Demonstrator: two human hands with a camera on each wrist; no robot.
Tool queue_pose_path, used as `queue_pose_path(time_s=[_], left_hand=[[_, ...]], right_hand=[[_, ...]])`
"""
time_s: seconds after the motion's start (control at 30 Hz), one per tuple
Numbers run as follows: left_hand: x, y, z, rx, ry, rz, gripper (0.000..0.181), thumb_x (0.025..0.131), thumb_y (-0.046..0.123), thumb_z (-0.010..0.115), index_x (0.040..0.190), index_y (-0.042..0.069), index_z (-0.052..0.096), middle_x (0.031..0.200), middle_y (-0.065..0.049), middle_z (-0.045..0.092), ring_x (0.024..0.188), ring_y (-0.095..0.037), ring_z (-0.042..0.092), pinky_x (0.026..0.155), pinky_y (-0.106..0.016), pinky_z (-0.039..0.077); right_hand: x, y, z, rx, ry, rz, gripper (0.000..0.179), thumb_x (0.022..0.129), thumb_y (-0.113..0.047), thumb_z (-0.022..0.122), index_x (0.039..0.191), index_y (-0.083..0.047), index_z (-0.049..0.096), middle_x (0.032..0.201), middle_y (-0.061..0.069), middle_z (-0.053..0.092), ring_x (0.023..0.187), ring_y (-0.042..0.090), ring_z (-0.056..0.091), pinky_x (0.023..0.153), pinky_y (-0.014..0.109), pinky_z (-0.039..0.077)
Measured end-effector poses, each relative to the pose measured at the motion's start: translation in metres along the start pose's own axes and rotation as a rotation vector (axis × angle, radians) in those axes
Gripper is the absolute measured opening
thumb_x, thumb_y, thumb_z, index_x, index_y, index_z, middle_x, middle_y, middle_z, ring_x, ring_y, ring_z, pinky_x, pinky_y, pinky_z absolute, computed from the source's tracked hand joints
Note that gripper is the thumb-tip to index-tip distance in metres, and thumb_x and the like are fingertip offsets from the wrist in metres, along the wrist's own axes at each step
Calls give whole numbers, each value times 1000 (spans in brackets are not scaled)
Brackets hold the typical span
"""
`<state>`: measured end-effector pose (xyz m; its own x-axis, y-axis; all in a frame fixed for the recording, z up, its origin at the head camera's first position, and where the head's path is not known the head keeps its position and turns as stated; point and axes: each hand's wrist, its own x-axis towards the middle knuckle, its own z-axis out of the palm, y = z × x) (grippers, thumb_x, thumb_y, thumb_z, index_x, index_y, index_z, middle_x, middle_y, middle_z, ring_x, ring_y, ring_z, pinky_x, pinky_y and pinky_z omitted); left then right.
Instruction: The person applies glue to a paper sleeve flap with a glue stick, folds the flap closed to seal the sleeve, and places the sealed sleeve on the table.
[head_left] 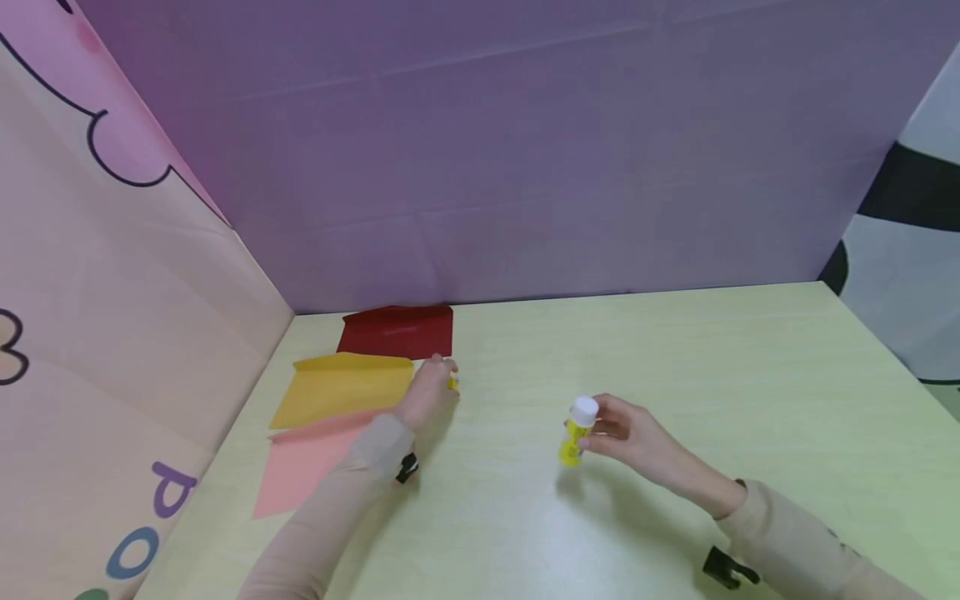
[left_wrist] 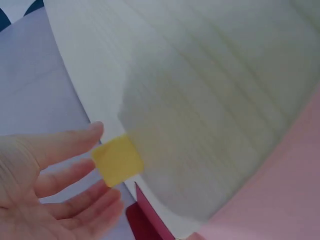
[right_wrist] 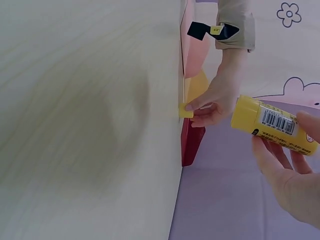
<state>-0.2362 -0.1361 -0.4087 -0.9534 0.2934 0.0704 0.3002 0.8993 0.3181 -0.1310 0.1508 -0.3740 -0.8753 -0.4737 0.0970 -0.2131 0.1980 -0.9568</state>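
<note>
My right hand (head_left: 633, 437) grips a glue stick (head_left: 576, 442) between thumb and fingers, over the middle of the table. Its body is yellow and its top end white; in the right wrist view the yellow base and a barcode label (right_wrist: 278, 121) show. Farther off, on the left, my left hand (head_left: 427, 396) is at a small yellow cap-like piece (left_wrist: 118, 160). That piece is close against the tabletop. Thumb and fingertips lie about its near end, loosely spread, and a gap shows beside the thumb in the left wrist view.
Three coloured sheets with a creased far edge lie along the table's left side: red (head_left: 416, 332), yellow (head_left: 345, 387) and pink (head_left: 315, 458). The left forearm crosses the pink one. A purple wall (head_left: 525, 167) stands at the back, a printed panel (head_left: 112, 317) at left.
</note>
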Motion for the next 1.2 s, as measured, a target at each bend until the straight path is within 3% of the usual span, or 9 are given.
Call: queue_pose_path(time_s=[0.2,0.3,0.47,0.67,0.9,1.2], left_hand=[[-7,12,-3,-66,138,140,33,74,9,70,103,-4,59,94,-16,53,87,-29,50,78,-35,46],[-11,22,-5,-151,146,178,31,77,10,67,104,-4,59,97,-17,55,90,-29,51,80,-35,46],[-21,43,-11,-305,80,173,30,82,12,62,108,-3,58,105,-16,55,99,-31,50,85,-37,44],[-35,65,-19,-396,30,153,31,85,18,60,113,4,57,110,-8,55,103,-25,50,88,-35,43],[-48,80,-19,-585,10,210,29,85,17,59,110,3,58,106,-6,60,96,-18,55,85,-35,45],[-61,95,-17,-837,-204,147,30,90,22,52,113,3,57,106,-8,62,95,-17,57,81,-24,46]], right_hand=[[-1,-2,0,72,-14,40,43,82,-12,62,115,11,46,115,25,53,99,11,57,81,25,47],[-1,-4,1,102,-11,75,47,82,-14,62,117,11,45,117,24,53,102,15,56,83,26,46],[-2,-8,1,122,-1,91,49,83,-15,62,120,12,44,118,25,52,105,21,55,84,26,46],[-1,-11,-1,139,1,100,47,83,-17,61,120,7,46,118,22,53,101,10,57,85,27,45],[1,-14,-3,170,21,101,47,83,-16,61,121,6,46,117,17,56,104,10,56,87,27,44],[2,-16,-7,187,51,118,45,83,-19,61,121,0,48,117,7,58,106,12,54,89,29,43]])
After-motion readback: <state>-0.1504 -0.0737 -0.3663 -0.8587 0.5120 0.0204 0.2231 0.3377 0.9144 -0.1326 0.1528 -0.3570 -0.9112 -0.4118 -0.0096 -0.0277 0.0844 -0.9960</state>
